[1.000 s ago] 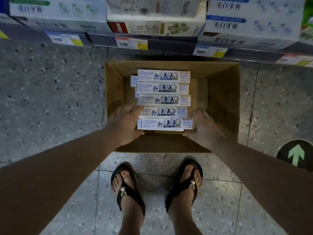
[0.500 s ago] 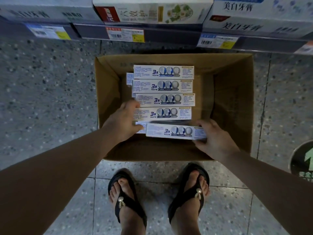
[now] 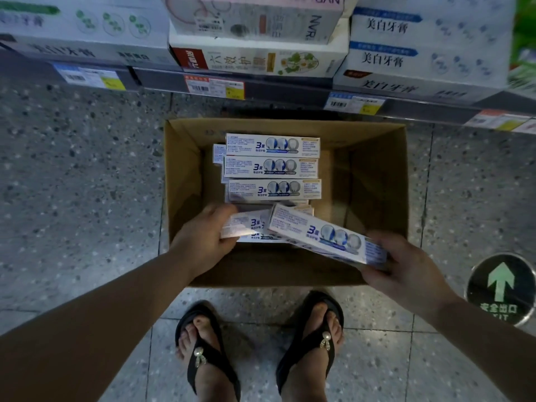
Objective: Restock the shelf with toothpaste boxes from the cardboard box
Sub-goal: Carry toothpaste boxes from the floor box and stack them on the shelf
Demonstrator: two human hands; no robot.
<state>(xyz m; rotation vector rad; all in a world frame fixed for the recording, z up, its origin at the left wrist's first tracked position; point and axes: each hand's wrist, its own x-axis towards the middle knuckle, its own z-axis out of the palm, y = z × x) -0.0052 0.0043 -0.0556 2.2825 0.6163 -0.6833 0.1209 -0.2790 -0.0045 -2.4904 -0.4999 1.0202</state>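
An open cardboard box (image 3: 182,181) stands on the floor below the shelf (image 3: 290,91). Inside it lie several white-and-blue toothpaste boxes (image 3: 272,166) in a stack. My right hand (image 3: 406,268) grips one toothpaste box (image 3: 322,233) by its right end, lifted and tilted above the stack. My left hand (image 3: 203,242) is closed on the left end of another toothpaste box (image 3: 246,227) at the near end of the stack.
The shelf holds stacked toothpaste cartons (image 3: 406,53) with price tags (image 3: 214,87) along its edge. My feet in black sandals (image 3: 208,352) stand just behind the box. A round green arrow floor sticker (image 3: 500,288) lies to the right on the speckled floor.
My right hand has pulled one toothpaste box off the stack, rightward and up, tilting it. My left hand has closed on the box beneath. The camera has tipped up slightly.
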